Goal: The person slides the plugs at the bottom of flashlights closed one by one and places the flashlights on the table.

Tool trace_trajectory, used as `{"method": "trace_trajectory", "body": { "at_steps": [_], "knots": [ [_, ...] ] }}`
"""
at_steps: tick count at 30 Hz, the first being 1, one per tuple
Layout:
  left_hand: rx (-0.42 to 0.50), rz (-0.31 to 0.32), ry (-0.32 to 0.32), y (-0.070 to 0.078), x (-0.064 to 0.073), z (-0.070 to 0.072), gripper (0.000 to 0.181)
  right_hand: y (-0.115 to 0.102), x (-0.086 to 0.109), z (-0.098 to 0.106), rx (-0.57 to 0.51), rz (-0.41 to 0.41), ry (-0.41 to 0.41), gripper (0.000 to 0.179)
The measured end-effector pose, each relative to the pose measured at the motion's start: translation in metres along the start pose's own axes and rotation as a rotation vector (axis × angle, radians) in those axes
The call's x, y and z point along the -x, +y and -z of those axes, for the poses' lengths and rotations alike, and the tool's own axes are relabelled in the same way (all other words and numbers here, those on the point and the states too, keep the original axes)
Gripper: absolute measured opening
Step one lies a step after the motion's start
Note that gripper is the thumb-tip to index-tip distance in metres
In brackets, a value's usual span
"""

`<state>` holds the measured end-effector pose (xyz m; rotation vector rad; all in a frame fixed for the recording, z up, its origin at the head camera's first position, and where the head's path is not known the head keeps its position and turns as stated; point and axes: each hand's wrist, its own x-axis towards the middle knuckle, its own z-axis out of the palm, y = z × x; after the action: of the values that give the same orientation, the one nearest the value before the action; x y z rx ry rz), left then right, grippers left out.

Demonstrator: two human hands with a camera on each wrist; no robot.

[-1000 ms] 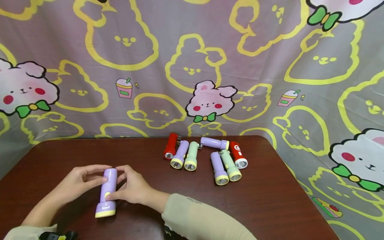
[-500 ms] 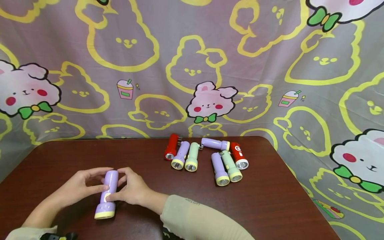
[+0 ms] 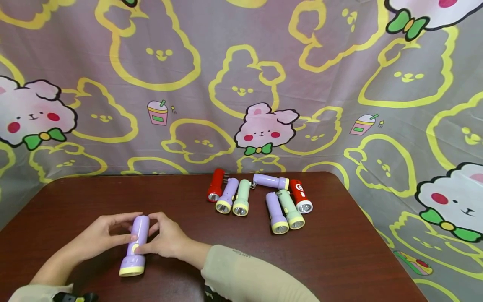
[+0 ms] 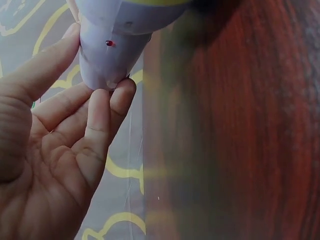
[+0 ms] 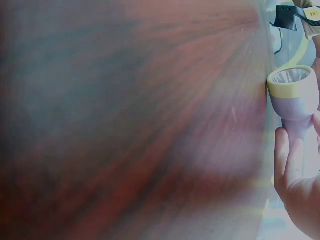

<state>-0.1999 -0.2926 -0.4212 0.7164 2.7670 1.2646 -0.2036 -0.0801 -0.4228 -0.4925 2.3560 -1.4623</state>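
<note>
Head view: left fingers [image 3: 122, 239] and right fingers [image 3: 146, 248] pinch a lilac flashlight [image 3: 141, 241] — long axis aslant, lens-end [image 3: 132, 269] toward person.

On a brown table [image 3: 339, 256], 2 red flashlights [image 3: 216, 184], 3 purple flashlights [image 3: 276, 209] and 2 green flashlights [image 3: 242, 196] are lying, while a cartoon-printed cloth [image 3: 181, 105] is hanging behind.

There are four purple flashlights [image 3: 140, 228] [image 3: 228, 190] [image 3: 266, 180] [image 3: 276, 206], two green flashlights [image 3: 243, 193] [image 3: 288, 205], two red flashlights [image 3: 216, 184] [image 3: 298, 193] and two hands [image 3: 102, 235] [image 3: 169, 238].
</note>
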Motion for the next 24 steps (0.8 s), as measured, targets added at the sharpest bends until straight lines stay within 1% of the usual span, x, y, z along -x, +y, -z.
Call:
{"method": "trace_trajectory", "body": {
  "at_steps": [5, 8, 15, 18, 21, 24],
  "knots": [
    [0.005, 0.018, -0.013, -0.0019, -0.0003, -0.0001, 0.054, -0.0001, -0.0003, 0.0016, -0.019, -0.007, -0.042, 0.074],
    [0.026, 0.015, -0.016, -0.0033, 0.0001, -0.0007, 0.055, 0.0003, -0.0003, 0.0035, -0.018, -0.004, -0.07, 0.075],
    [0.072, -0.027, -0.036, -0.007, 0.0014, -0.0032, 0.052, 0.0042, -0.0015, 0.0062, 0.073, 0.019, -0.126, 0.082],
    [0.074, -0.039, -0.034, -0.008, 0.0016, -0.0041, 0.051, 0.0054, -0.0026, 0.0058, 0.077, 0.018, -0.143, 0.086],
    [0.065, -0.05, -0.028, -0.0089, 0.0019, -0.0046, 0.05, 0.0057, -0.0033, 0.0048, 0.098, 0.022, -0.145, 0.087],
    [0.053, -0.056, -0.026, -0.0096, 0.0028, -0.0054, 0.05, 0.0053, -0.0036, 0.0035, 0.154, 0.036, -0.131, 0.087]
  ]
}}
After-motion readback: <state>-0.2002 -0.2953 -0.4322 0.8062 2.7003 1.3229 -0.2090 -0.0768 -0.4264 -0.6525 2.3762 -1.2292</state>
